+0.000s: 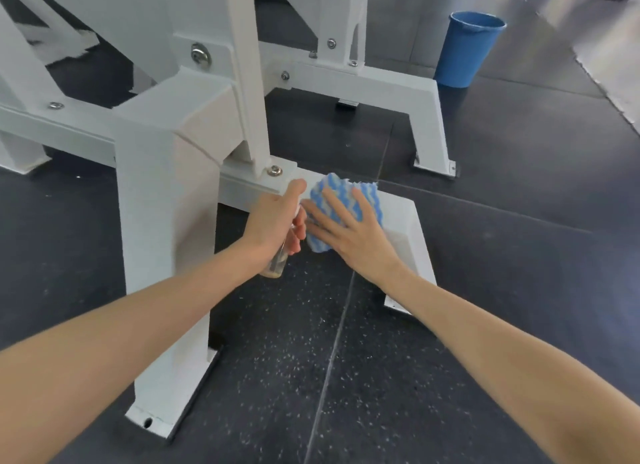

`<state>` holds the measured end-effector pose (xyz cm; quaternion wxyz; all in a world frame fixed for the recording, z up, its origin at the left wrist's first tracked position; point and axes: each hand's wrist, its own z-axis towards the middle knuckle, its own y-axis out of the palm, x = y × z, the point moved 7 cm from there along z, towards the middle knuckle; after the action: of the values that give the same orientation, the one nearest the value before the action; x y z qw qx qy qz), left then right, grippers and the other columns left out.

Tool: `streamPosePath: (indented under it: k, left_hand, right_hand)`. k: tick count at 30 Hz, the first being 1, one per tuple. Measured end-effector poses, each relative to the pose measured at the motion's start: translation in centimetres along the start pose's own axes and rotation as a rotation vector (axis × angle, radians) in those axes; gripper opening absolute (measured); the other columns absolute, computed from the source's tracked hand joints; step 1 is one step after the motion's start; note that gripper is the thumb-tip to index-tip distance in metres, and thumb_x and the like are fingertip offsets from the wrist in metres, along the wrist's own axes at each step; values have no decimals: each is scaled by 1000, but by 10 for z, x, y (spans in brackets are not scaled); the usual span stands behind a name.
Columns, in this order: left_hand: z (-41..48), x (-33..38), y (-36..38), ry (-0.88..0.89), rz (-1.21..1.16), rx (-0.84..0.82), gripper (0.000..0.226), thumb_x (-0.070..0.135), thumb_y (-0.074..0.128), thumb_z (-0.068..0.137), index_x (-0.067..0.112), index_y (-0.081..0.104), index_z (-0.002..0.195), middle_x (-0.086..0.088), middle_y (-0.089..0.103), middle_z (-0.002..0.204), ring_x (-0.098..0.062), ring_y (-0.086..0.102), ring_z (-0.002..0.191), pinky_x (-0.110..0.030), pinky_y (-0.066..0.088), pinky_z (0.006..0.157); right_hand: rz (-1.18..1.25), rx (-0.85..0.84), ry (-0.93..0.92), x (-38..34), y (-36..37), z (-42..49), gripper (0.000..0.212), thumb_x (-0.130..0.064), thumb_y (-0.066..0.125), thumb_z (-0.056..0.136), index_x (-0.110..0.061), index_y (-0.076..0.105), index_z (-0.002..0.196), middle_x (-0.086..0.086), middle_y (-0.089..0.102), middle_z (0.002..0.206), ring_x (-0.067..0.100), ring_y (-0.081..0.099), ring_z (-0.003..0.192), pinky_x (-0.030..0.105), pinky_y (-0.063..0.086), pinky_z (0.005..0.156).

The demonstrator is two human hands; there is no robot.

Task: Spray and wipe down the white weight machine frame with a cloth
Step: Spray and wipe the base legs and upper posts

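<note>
The white weight machine frame (149, 193) fills the left and middle of the view, bolted legs standing on the dark floor. My right hand (349, 235) lies flat with spread fingers on a blue-and-white wavy cloth (332, 190), pressing it against the low white frame leg (408, 235). My left hand (277, 221) grips a small clear spray bottle (275, 264), its index finger stretched up over the top; the bottle's head is hidden by the hand. Both hands are close together, almost touching.
A blue bucket (465, 48) stands on the floor at the back right, beside the far frame leg (433, 134). Dark speckled rubber floor tiles (311, 359) spread below and to the right. A paler floor strip (609, 76) runs along the far right.
</note>
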<state>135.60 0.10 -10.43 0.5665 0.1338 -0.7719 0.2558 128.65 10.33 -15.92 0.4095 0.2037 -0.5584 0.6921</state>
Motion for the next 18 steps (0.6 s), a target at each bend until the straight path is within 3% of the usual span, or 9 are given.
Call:
streamPosePath:
  k: [2,4,6,9,13,15,18]
  left_hand:
    - [3,-4,5,-12,-8,-24,57,42,40,100,9,43,54,-6,53,47,-21,47,39,-30,42,55]
    - [6,-2,12,-11,-10,-42,56,43,39,100,9,43,56,-5,53,50,-19,48,39,-29,43,56]
    - [9,4,19,6,-13,-43,55,43,39,101,9,43,57,-4,54,49,-18,49,39,-28,44,56]
    - [13,14,33,39,-19,-46,56,43,39,100,9,43,56,-3,53,48,-18,49,41,-28,44,57]
    - [17,19,49,46,-10,-52,56,44,38,100,10,44,57,-2,54,49,-18,51,44,-29,46,61]
    - [19,18,54,43,-32,-48,56,45,37,101,11,44,58,-4,55,54,-17,51,46,-29,46,61]
    - [20,13,59,37,-73,-49,55,45,37,101,12,44,57,-5,55,57,-17,52,47,-31,46,63]
  right_hand:
    - [-19,-4,-33,6,4,-39,66,-11,33,88,-25,16,151,-2,15,158,29,14,143,61,13,111]
    - [102,40,60,26,0,-81,61,-3,25,93,-24,19,150,-1,21,155,28,20,141,56,18,112]
    - [385,129,398,62,-5,-100,61,-1,32,92,-23,23,148,3,27,152,27,25,140,48,23,113]
    - [1060,195,902,91,13,-83,53,-8,45,94,-17,34,145,1,34,150,18,28,140,42,23,115]
    - [1364,323,1122,75,28,-80,36,-20,42,97,-24,48,132,-12,47,137,14,41,130,33,30,111]
    - [1536,244,1356,64,50,-108,28,-26,38,100,-29,48,126,-9,54,127,12,51,115,32,38,102]
    - [1585,-159,1674,22,97,-174,29,-39,31,102,-27,46,123,5,54,125,15,50,98,35,40,86]
